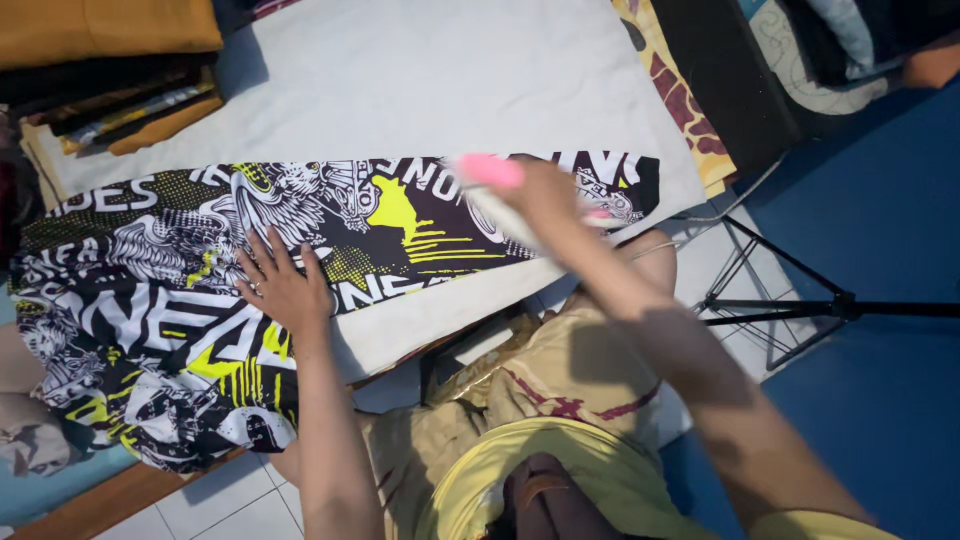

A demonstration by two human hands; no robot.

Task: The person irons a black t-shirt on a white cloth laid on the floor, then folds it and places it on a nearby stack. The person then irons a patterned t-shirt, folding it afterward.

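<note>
Seen from the head camera, looking down over a work table: left hand (285,285) laid flat, fingers spread, on a printed cloth (190,300) of black, white and yellow-green, apparently pressing it smooth and keeping it from sliding. Right hand (545,200) blurred above the cloth's far end, closed round a pink-tipped tool (490,172), perhaps a marker or chalk holder; kind not clear through the blur. Tool held over the cloth near its upper edge, whether touching it impossible to tell. Cloth stretched lengthwise across a white sheet (430,80) covering the table, near end bunched and hanging over the table's edge at lower left. White sheet seemingly serving as a clean, padded base. Folded fabrics (110,60) in mustard, black and brown stacked at upper left, just beyond the cloth, likely kept within reach. A patterned yellow-and-maroon piece (685,105) tucked along the sheet's right side. Black tripod legs (800,300) standing on the blue floor (880,400) to the right, well apart from both hands. Lap in tan trousers and yellow shirt filling the bottom of the view.
</note>
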